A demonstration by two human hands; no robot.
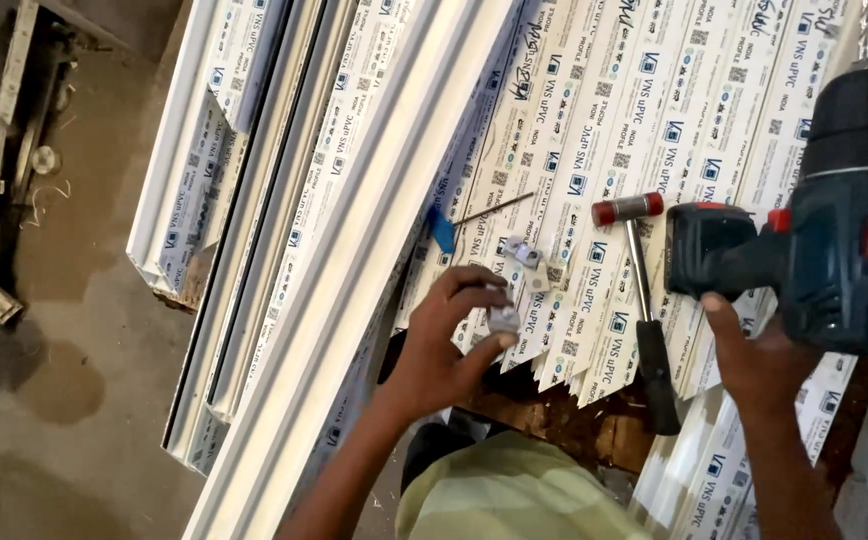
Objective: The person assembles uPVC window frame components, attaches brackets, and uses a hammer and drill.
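Head view looks down on a stack of white window profiles covered with printed film. My left hand pinches a small grey metal fitting between thumb and fingertips, just above the profile ends. My right hand is wrapped around the grip of a dark blue cordless drill; these fingers I see only in part, so I cannot tell how firmly they close.

I judge some risks. The fitting is small and held only at the tips, so it may slip and fall into the gap between the profiles. A hammer with red ends lies on the sloping stack near the drill, and a push could make it slide off. A second metal piece and a blue-handled tool lie loose nearby.

The front of the drill is cut off by the frame edge, so any bit is not visible. The floor clutter at left is too dark to read.
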